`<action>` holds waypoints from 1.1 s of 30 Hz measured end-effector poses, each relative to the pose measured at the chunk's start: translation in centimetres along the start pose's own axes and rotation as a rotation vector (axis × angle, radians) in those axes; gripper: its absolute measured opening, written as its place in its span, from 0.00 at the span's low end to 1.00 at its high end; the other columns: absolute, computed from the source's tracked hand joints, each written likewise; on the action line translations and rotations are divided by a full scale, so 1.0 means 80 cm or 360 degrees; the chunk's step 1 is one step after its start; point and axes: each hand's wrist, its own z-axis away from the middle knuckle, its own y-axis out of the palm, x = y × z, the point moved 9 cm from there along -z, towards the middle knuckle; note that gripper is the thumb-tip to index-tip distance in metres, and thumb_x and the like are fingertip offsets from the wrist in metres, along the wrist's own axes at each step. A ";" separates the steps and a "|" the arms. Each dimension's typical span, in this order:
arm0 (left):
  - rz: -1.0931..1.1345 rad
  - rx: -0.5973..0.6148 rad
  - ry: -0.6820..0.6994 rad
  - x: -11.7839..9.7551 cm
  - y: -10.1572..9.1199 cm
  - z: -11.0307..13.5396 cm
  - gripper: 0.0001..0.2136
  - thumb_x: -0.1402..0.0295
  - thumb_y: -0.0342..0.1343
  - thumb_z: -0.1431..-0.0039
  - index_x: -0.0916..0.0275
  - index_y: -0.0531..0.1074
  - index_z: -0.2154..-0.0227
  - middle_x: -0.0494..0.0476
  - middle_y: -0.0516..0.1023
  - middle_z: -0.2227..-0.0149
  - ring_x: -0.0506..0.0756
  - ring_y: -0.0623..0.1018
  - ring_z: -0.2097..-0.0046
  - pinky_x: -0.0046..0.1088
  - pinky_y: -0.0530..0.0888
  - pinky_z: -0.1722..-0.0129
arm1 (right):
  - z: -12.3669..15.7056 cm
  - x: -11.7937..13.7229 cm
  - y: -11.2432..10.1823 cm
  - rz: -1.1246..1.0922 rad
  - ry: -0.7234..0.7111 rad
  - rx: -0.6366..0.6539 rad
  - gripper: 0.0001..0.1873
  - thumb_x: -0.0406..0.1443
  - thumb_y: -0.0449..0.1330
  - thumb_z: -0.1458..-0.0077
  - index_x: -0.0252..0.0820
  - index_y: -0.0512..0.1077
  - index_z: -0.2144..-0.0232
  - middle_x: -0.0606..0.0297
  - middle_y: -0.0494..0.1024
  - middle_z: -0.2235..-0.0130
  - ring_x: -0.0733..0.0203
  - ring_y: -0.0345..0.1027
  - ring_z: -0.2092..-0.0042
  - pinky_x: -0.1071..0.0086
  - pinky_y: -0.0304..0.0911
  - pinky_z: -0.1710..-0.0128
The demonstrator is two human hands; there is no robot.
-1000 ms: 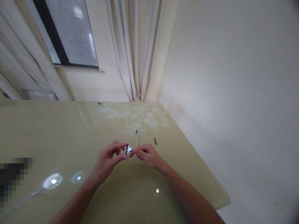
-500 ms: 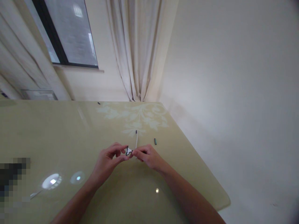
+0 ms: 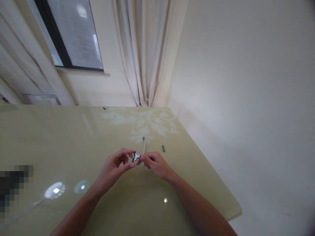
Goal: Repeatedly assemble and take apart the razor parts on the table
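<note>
My left hand [image 3: 115,167] and my right hand [image 3: 154,163] meet above the glossy yellow-green table [image 3: 73,141]. Between their fingertips sits a small black and silver metal part [image 3: 135,157], pinched from both sides. Both hands have their fingers curled in a pinch. A thin white cable [image 3: 144,146] with a dark tip lies on the table just beyond the hands and runs toward my right hand. What the small part is exactly I cannot make out.
A small dark piece [image 3: 163,148] lies on the table to the right of the cable. Another tiny dark bit [image 3: 104,108] rests near the far edge. The table's right edge [image 3: 209,170] is close; curtains [image 3: 145,52] and a window [image 3: 71,36] stand behind.
The hands stay together at the same spot. Only the fingers shift slightly around the small metal part.
</note>
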 end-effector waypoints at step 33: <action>0.0205 -0.0069 -0.0100 0.011 0.004 0.004 0.15 0.65 0.74 0.54 0.57 0.85 0.60 0.53 0.77 0.69 0.52 0.73 0.68 0.26 0.70 0.67 | 0.009 0.011 0.020 -0.0134 -0.0027 0.0248 0.29 0.53 0.53 0.31 0.36 0.82 0.64 0.70 0.65 0.77 0.68 0.54 0.75 0.73 0.49 0.74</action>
